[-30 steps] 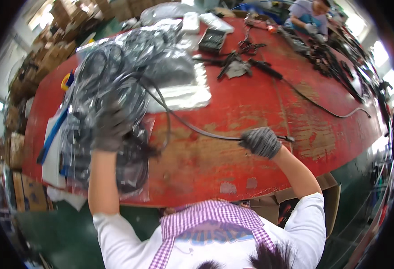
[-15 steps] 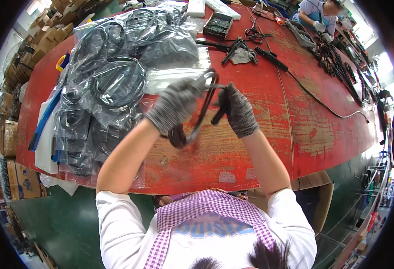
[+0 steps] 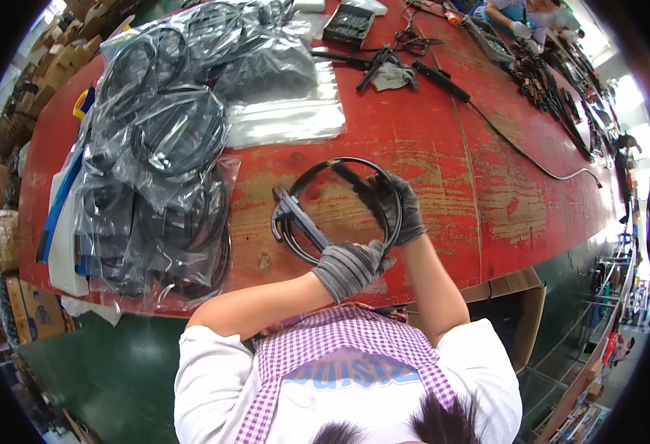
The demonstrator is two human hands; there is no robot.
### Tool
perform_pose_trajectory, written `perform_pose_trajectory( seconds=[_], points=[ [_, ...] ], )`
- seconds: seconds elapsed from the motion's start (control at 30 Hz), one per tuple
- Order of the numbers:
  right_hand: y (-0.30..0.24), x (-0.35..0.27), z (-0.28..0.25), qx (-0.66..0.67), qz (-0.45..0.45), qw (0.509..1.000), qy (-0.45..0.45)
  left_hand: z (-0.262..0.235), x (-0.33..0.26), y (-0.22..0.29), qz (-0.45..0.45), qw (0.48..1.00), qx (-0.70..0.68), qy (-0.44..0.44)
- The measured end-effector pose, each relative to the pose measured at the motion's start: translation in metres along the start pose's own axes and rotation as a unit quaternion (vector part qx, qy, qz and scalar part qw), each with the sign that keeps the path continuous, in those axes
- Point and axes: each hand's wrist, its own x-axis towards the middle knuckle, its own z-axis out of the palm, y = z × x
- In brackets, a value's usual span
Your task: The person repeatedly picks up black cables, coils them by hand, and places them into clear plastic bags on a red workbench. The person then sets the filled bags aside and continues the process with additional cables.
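Biggest risk here, I'd say, is the coiled black rubber cable (image 3: 336, 211) springing open: it's wound into a ring a few loops deep, and if either glove slackens, the stiff loops could pop apart and flop across the worn red-painted workbench (image 3: 443, 140). The black plug end (image 3: 289, 214) sticking out on the left side of the ring could also snag on the loops and pull the coil out of round. The coil sits just above the bench right in front of the person's chest, near the front edge, so a dropped loop might slide off toward the brown cardboard box (image 3: 521, 296) below. As for the hands: the left hand (image 3: 349, 268), in a grey knit glove, comes in from the lower left with the forearm angled across the body, and it's closed in a fist round the bottom of the ring. The right hand (image 3: 397, 209), also gloved in grey, reaches up with the forearm nearly straight, fingers curled shut over the right side of the coil. Both grips look firm, no gap showing between fingers and cable. Off to the left there's a heap of clear plastic bags holding more black coiled cables (image 3: 166, 155), well apart from the hands, and another person's hand (image 3: 519, 28) is working at the far end.
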Motion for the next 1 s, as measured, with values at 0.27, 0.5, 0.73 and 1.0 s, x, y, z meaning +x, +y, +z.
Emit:
perform_pose_trajectory(
  seconds=[0.27, 0.5, 0.73, 1.0],
  points=[
    [0.023, 0.005, -0.061, -0.874, -0.364, 0.315, 0.066, 0.070, -0.046, -0.027, -0.035, 0.999, 0.026, -0.025],
    [0.040, 0.026, -0.071, -0.871, -0.391, 0.294, -0.044, 0.036, -0.016, -0.101, -0.337, 0.907, 0.113, 0.225],
    [0.048, 0.006, -0.060, -0.838, -0.365, 0.405, -0.040, 0.050, -0.005, -0.084, -0.218, 0.968, 0.085, 0.095],
    [0.016, 0.010, -0.022, -0.813, -0.243, 0.529, -0.030, 0.037, -0.080, -0.107, -0.239, 0.932, 0.172, 0.211]
  ],
)
